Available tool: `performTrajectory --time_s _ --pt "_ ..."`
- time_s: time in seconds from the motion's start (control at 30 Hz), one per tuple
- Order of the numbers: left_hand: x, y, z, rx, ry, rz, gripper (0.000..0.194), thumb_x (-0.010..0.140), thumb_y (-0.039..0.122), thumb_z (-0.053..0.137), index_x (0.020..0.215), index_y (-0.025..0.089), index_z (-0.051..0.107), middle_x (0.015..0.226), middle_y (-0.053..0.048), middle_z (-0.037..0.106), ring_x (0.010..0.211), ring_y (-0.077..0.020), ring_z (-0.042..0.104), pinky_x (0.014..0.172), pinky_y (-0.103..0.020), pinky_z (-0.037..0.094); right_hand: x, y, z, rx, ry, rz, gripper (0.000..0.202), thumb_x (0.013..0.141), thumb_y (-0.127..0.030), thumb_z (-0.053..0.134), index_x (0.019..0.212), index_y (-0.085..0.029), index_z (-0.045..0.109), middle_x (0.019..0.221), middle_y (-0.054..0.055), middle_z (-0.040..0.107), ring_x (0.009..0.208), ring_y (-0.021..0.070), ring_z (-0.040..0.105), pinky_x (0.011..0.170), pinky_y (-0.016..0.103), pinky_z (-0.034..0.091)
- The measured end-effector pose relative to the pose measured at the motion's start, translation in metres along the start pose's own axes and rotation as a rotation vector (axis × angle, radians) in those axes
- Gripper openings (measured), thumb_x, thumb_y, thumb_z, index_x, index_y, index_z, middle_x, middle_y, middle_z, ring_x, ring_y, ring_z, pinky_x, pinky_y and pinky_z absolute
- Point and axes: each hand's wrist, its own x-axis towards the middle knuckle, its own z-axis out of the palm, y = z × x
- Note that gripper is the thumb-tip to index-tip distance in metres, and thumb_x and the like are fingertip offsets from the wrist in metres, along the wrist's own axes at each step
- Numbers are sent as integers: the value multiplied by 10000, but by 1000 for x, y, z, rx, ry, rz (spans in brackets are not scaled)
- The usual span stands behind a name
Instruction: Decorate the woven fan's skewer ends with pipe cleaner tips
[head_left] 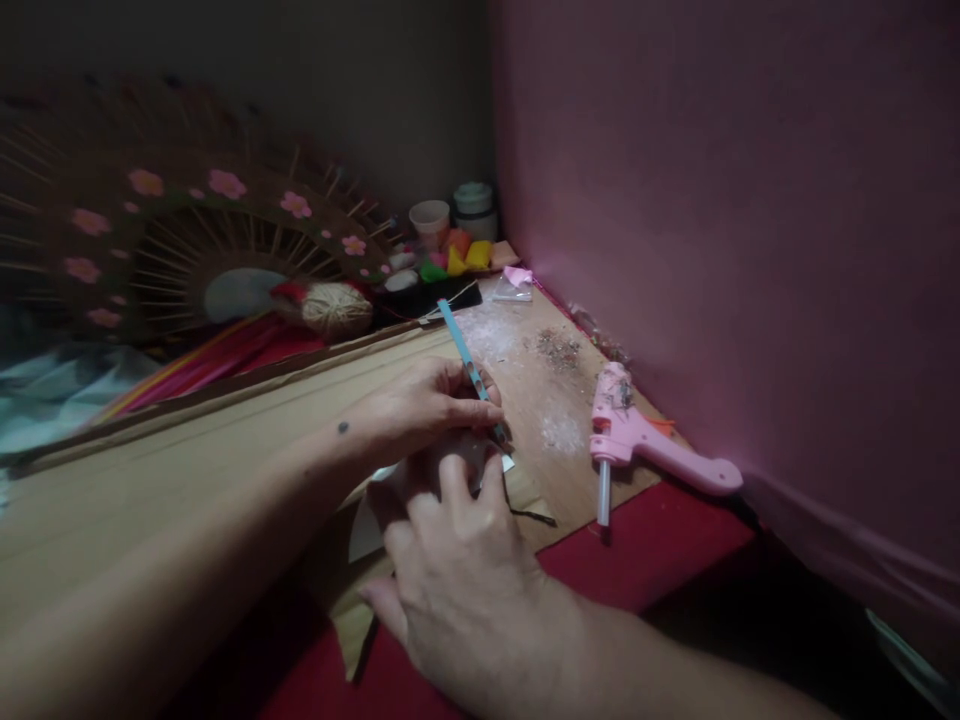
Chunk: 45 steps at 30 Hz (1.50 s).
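My left hand is closed around a slim light-blue stick with dark spots along it. The stick slants, and its lower end points down to the right, close to my other hand. Just below, my right hand is bent over a piece of white paper, gripping it with curled fingers. Its thumb sits apart on the left, and much of the paper is hidden under both hands. A brown cardboard piece pokes out beneath, beside a short dark strand.
A pink glue gun with a clear glue stick lies at the right. Debris and white powder dot the board. Farther back are a twine ball, colourful packets, a cup and a flowered fan-shaped piece. A pink wall stands at right.
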Motion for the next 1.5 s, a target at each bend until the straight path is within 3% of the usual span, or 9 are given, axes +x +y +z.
performTrajectory --time_s 0.23,0.5,0.67,1.23,1.5 --pt "2 -1 2 -5 -31 3 163 701 191 703 726 123 557 680 -38 673 603 -123 630 575 -220 468 -1 0 0 -26 24 5 419 881 -468 476 1038 -121 650 1177 169 563 1062 372 444 874 704 407" --pt "3 2 0 -40 -24 0 143 696 121 688 710 123 545 619 -10 653 553 -101 620 561 -203 467 0 1 -1 2 -8 1 407 879 -466 482 997 -120 659 1054 156 602 1044 370 456 876 713 402" --pt "6 0 1 -37 -33 -9 147 684 147 698 699 126 553 648 -40 680 597 -144 657 570 -228 487 0 1 -1 -9 14 5 409 884 -460 476 1023 -121 658 1158 167 567 1052 369 452 885 715 393" --pt "12 -7 -3 -4 -81 19 172 672 193 722 714 129 568 706 -56 700 680 -181 686 653 -284 525 0 1 -2 -26 -1 8 411 885 -473 471 1023 -135 659 1165 158 578 1044 356 452 882 704 403" --pt "3 5 -1 -2 -8 -5 138 687 115 680 701 126 543 638 -8 657 587 -113 641 584 -214 477 -1 1 0 -8 -1 8 386 882 -476 477 941 -138 656 932 127 605 1007 342 457 888 701 383"
